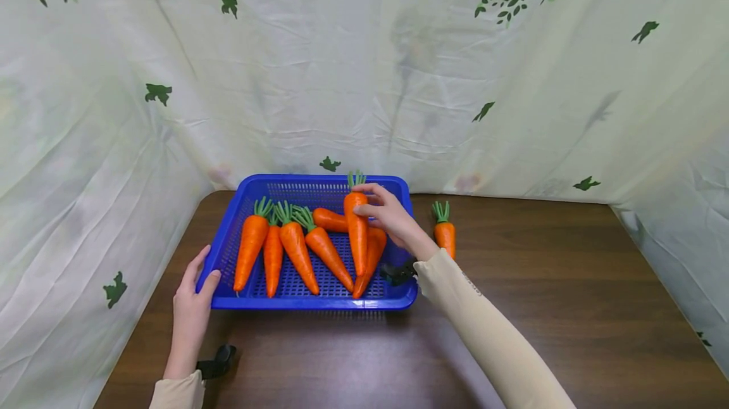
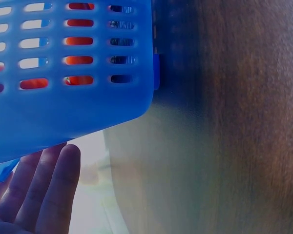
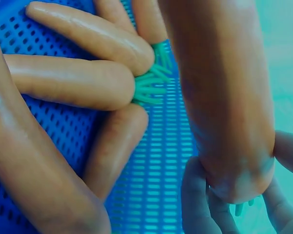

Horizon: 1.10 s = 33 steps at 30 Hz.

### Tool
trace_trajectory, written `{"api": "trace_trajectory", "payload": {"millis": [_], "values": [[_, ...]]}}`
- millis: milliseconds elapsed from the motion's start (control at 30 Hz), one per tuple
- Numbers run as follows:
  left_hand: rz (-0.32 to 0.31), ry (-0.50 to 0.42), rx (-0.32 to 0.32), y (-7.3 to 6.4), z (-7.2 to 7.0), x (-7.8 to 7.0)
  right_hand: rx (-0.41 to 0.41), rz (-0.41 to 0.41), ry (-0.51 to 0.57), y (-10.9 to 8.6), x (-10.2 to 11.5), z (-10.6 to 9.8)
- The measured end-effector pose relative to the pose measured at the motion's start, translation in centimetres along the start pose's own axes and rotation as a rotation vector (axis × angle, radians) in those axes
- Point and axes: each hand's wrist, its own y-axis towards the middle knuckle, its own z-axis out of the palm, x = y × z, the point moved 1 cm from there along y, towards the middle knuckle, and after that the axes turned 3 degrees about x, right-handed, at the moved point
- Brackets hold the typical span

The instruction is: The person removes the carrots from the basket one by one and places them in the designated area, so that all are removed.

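A blue plastic basket with slotted walls stands on the table. My left hand holds its left rim, thumb at the rim; in the left wrist view the fingers lie along the outside, under the rim. Over the basket's right part, my right hand pinches a carrot near its green top, tip pointing toward me. The right wrist view shows this carrot between thumb and fingers. Several other carrots lie in the basket, most with their green tops toward the back; one lies crosswise.
Another carrot lies on the brown wooden table to the right of the basket, partly hidden by my right forearm. A pale curtain with leaf prints hangs behind the table and at both sides. Black straps sit at my wrists.
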Motion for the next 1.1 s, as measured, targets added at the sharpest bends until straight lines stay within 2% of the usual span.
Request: {"api": "trace_trajectory", "payload": {"millis": [200, 633, 1100], "values": [[0.003, 0.003, 0.007, 0.0, -0.1, 0.0, -0.024, -0.049, 0.069, -1.5, 1.0, -1.5], [-0.011, 0.0, 0.002, 0.0, 0.0, 0.2, -0.047, -0.098, 0.09, -4.7, 1.8, -5.4], [0.005, 0.002, -0.003, 0.0, 0.0, 0.3, -0.123, -0.069, 0.103, -7.7, 0.8, -9.0]]}}
